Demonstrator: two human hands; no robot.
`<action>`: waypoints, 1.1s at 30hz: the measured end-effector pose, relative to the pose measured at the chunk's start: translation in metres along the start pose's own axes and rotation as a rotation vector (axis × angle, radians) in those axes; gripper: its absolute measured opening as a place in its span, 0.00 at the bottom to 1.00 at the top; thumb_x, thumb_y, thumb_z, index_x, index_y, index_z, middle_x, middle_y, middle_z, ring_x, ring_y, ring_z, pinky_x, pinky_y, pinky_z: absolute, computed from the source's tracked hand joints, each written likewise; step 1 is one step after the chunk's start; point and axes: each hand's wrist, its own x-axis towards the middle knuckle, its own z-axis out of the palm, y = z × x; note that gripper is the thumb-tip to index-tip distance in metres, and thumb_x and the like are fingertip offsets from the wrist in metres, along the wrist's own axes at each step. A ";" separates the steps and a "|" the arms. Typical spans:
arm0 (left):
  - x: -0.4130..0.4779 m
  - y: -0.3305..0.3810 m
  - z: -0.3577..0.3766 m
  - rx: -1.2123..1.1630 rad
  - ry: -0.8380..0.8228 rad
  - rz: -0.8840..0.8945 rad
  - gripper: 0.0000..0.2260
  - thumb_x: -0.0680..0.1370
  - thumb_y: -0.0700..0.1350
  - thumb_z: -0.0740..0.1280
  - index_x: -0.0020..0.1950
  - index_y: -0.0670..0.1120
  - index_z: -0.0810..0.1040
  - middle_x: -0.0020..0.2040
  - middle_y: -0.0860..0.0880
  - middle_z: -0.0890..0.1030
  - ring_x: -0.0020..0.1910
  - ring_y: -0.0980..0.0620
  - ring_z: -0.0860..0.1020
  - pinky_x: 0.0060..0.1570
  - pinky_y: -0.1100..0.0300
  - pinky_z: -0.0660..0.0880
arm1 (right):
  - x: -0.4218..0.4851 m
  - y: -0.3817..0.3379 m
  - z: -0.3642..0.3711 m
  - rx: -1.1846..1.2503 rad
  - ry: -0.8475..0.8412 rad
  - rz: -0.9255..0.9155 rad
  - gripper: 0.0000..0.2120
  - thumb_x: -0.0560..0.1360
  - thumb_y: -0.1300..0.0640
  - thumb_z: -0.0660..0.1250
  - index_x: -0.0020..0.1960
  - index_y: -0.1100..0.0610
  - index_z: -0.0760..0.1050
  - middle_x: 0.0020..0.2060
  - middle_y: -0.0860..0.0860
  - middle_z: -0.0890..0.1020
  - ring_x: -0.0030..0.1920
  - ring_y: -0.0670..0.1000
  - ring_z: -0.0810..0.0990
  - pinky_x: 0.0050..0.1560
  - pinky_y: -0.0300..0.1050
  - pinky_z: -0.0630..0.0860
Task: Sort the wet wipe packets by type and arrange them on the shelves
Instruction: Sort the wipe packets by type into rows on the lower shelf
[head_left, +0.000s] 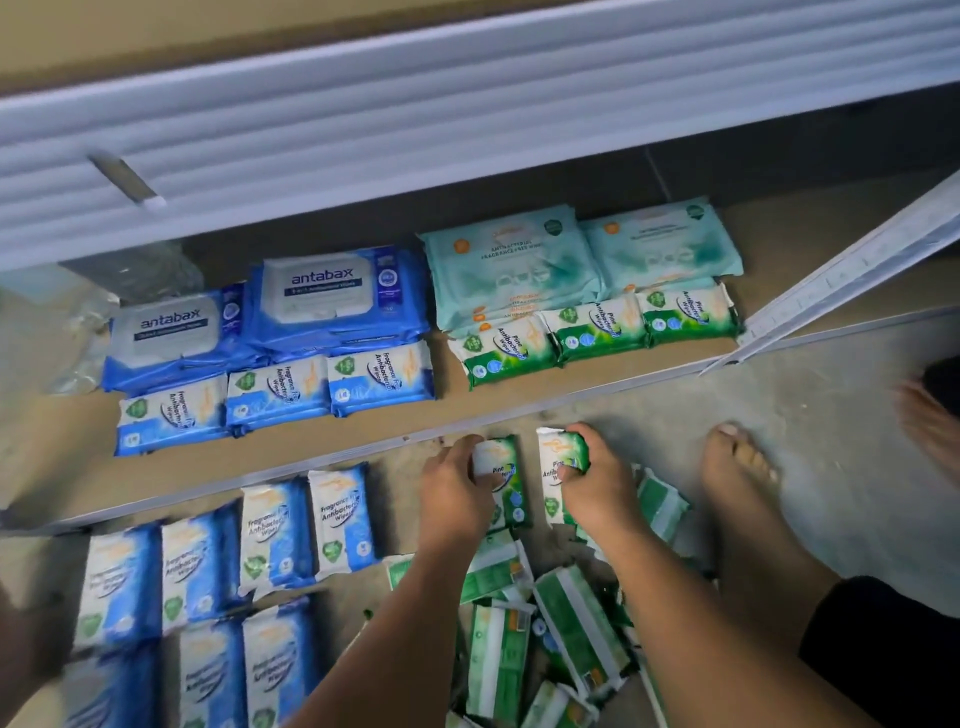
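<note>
Glossy plastic packets (382, 376); matt board shelf (467, 405); rough floor (831, 415).

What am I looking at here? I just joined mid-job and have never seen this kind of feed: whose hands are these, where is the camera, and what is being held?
There is no machine here. A person works with bare hands, and the single picture comes from a wide-angle camera worn on their head, looking down and forward.

The left hand grips one green pine packet and the right hand grips another green pine packet, fingers closed around each, just in front of the shelf edge. A bare foot rests on the floor to the right.

On the shelf, sorted by type: blue Antabax packs and pale teal packs at the back, small blue fragrance-free packets and green pine packets in front.

On the floor wait rows of blue packets and a loose pile of green ones.
</note>
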 end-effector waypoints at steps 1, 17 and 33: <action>0.001 0.001 0.002 -0.015 -0.008 -0.006 0.23 0.74 0.44 0.76 0.67 0.52 0.77 0.55 0.50 0.81 0.51 0.49 0.79 0.52 0.51 0.79 | 0.002 0.001 -0.001 -0.006 0.008 0.006 0.22 0.77 0.65 0.68 0.66 0.45 0.75 0.50 0.53 0.81 0.46 0.55 0.80 0.37 0.41 0.74; 0.009 -0.003 0.016 -0.104 0.106 -0.102 0.15 0.77 0.37 0.70 0.59 0.52 0.72 0.51 0.52 0.80 0.39 0.66 0.82 0.34 0.65 0.75 | 0.025 -0.008 0.012 -0.181 0.083 -0.108 0.27 0.75 0.64 0.72 0.72 0.54 0.73 0.60 0.55 0.75 0.59 0.58 0.76 0.63 0.48 0.75; -0.053 -0.028 -0.028 0.118 -0.046 0.265 0.14 0.75 0.45 0.70 0.61 0.49 0.79 0.52 0.57 0.75 0.54 0.52 0.78 0.55 0.58 0.77 | -0.017 0.005 -0.027 -0.295 0.362 0.103 0.17 0.64 0.62 0.69 0.53 0.57 0.79 0.49 0.59 0.79 0.51 0.64 0.77 0.45 0.52 0.75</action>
